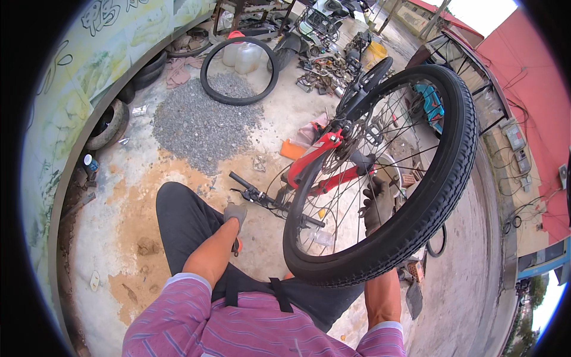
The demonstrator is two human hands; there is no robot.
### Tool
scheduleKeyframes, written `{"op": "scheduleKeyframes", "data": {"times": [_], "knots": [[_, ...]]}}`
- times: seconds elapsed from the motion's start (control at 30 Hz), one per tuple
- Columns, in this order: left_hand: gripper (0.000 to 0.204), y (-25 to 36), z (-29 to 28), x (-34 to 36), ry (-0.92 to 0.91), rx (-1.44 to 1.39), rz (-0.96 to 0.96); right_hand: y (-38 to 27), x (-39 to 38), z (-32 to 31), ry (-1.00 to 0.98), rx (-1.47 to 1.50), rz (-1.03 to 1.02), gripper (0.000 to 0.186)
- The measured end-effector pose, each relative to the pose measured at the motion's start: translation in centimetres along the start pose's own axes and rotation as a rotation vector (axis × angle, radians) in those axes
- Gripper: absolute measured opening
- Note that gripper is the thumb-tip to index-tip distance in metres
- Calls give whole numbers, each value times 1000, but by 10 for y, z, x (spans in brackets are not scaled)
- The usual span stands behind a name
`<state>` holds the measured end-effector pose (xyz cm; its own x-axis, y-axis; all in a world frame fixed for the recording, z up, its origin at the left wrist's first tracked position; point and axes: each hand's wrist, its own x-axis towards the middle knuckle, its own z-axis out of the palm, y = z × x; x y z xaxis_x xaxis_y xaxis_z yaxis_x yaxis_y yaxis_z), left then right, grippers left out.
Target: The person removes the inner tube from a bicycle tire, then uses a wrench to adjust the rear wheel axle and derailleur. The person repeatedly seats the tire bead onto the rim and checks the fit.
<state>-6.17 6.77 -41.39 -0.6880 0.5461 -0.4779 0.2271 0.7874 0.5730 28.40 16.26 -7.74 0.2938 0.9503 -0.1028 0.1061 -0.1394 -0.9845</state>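
Observation:
An upturned bicycle with a red fork [306,163] and black handlebar [267,202] on the ground fills the centre right, its large treaded wheel [452,149] raised toward me. My left hand [235,214], in a grey glove, is closed beside my dark-trousered leg on what looks like an orange-handled tool [237,244], mostly hidden by the hand and forearm. My right hand [376,205], in a dark soiled glove, reaches behind the tyre among the spokes, just below the hub [363,160], fingers curled; what they grip is unclear.
A loose tyre [209,92] lies on a gravel patch [190,128] near translucent jugs [247,59]. Scattered metal parts [324,74] lie beyond the bicycle. Old tyres [107,125] line the left wall [77,59]. An orange object [293,149] lies behind the fork.

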Motion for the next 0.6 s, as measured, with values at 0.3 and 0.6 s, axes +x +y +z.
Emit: {"op": "scheduleKeyframes", "data": {"times": [0.3,0.6], "knots": [[48,128,-186,-139,-1031,52,541,91,-171,-79,-1141,-694,94,28],[42,68,-189,-227,-980,-40,637,74,-218,44,-1114,-779,-133,27]]}}
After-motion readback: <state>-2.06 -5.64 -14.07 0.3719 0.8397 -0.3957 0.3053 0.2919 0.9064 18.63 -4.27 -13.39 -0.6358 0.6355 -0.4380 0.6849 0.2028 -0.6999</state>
